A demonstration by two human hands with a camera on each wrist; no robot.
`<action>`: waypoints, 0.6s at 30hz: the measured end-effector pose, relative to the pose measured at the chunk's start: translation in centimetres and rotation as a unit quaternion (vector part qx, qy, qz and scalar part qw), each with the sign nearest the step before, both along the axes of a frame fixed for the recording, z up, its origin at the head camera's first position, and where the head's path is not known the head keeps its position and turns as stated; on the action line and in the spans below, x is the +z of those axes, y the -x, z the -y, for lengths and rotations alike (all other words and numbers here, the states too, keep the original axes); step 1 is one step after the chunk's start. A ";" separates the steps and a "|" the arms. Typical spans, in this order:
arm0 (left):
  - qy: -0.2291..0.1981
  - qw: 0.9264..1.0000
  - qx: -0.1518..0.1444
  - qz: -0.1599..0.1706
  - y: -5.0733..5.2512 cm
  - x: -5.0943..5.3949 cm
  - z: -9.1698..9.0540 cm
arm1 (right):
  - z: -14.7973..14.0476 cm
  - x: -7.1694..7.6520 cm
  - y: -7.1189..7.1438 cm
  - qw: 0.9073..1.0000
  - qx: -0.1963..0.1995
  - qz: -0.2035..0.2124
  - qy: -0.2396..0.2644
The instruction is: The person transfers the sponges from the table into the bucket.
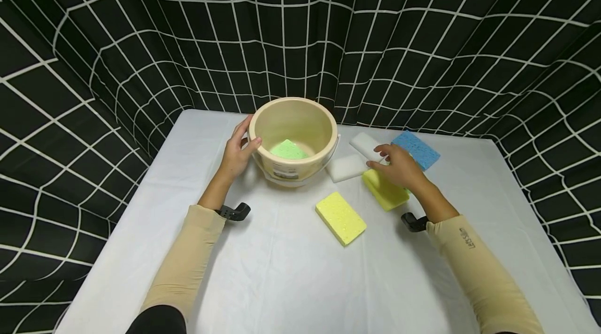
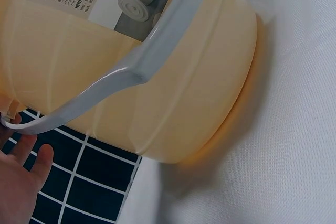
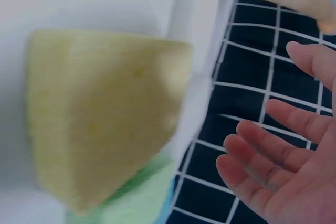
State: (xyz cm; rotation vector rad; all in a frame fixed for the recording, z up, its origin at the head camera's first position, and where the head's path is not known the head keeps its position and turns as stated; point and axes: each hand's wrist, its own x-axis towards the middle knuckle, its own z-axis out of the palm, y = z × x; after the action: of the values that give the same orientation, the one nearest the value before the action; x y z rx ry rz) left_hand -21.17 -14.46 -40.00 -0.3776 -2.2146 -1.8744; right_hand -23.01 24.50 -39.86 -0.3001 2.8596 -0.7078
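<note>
My left hand holds the cream bucket by its left rim, thumb over the edge and fingers outside. In the left wrist view, those fingers lie beside the end of the bucket's grey handle. Inside the bucket lies a green sponge. My right hand hovers over a group of sponges, fingers spread and holding nothing. Below it are a yellow sponge, partly covered by the hand, and a blue sponge. A green sponge shows under the yellow one in the right wrist view.
Two white sponges, one nearer and one farther, lie right of the bucket. Another yellow sponge rests in front of it. A white cloth covers the table. Dark gridded curtains hang behind and at both sides.
</note>
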 end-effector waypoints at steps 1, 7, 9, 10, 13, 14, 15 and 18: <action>0.001 1.000 0.000 0.001 0.0 0.0 0.0 | -0.2 -0.3 -0.1 1.000 -0.001 0.005 -0.003; 0.000 1.000 0.003 0.005 0.6 -0.8 0.2 | -0.8 -1.8 -0.4 0.998 -0.004 0.011 -0.061; -0.003 1.000 0.004 0.005 1.1 -1.6 0.4 | -0.8 -2.1 -0.5 0.996 -0.004 0.012 -0.085; -0.004 1.000 0.004 0.005 1.4 -1.9 0.5 | -0.8 -2.2 -0.5 0.996 -0.004 0.012 -0.092; -0.005 1.000 0.005 0.002 2.0 -2.9 0.7 | -0.7 -2.4 -0.8 0.994 -0.004 0.015 -0.111; -0.005 1.000 0.005 -0.001 2.1 -3.1 0.7 | -0.7 -2.5 -0.9 0.993 -0.004 0.016 -0.116; -0.004 1.000 0.006 -0.004 2.1 -3.2 0.7 | -0.6 -2.6 -0.9 0.993 -0.004 0.017 -0.120; -0.001 1.000 0.009 -0.010 2.1 -3.3 0.7 | -0.5 -2.7 -1.1 0.991 -0.005 0.024 -0.129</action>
State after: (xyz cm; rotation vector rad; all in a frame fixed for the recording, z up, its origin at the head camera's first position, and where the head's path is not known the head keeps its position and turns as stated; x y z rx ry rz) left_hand -23.31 -15.16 -43.35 -0.3752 -2.1959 -1.8549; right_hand -21.91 25.01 -42.55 -0.2264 2.8653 -0.3349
